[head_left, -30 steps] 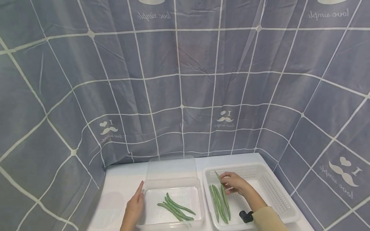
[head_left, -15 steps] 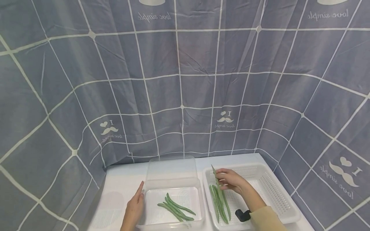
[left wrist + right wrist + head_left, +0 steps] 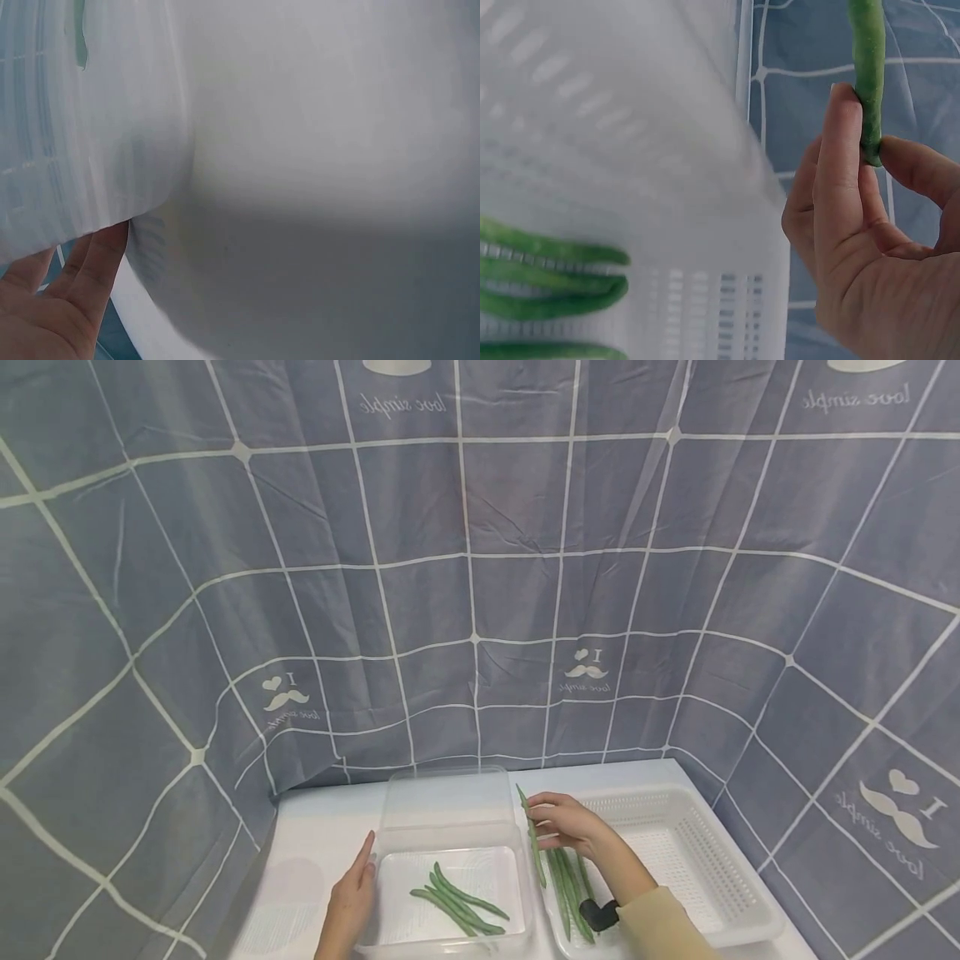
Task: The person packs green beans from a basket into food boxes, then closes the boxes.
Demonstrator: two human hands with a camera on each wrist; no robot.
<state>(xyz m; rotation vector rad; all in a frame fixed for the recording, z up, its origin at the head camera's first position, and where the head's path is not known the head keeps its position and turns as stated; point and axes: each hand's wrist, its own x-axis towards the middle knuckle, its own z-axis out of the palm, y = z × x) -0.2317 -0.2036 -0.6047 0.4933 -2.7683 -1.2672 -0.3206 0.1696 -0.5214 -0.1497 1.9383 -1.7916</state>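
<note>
Held bean (image 3: 536,857): in the head view, part of its length is covered by the fingers; in the right wrist view, its upper part is cut off by the border.
Beans in the basket (image 3: 562,893): partly covered by the right forearm and a black piece (image 3: 598,916) at the wrist; their near ends are hard to follow.
Counter (image 3: 307,835): pale and smooth; its near edge is outside of the view.
Box (image 3: 401,870): clear plastic, rounded corners, near the middle of the counter; several beans (image 3: 459,902) lie crossed on its bottom.
Clear sheet (image 3: 446,795): thin, flat, between the box and the far edge of the counter; whether it is joined to the box, I cannot tell.
Basket (image 3: 723,868): white plastic with many slots, towards the right edge of the counter.
Right hand (image 3: 562,822): its grip is narrow, thumb and fingers pinching the held bean near one end.
Bean and grip: the bean is slender, slightly bumpy, and hangs by the basket's left rim, with its longer part pointing to the near side.
Left hand (image 3: 352,889): its grip is wide, fingers rather straight, fingertips touching the box's left side.
</note>
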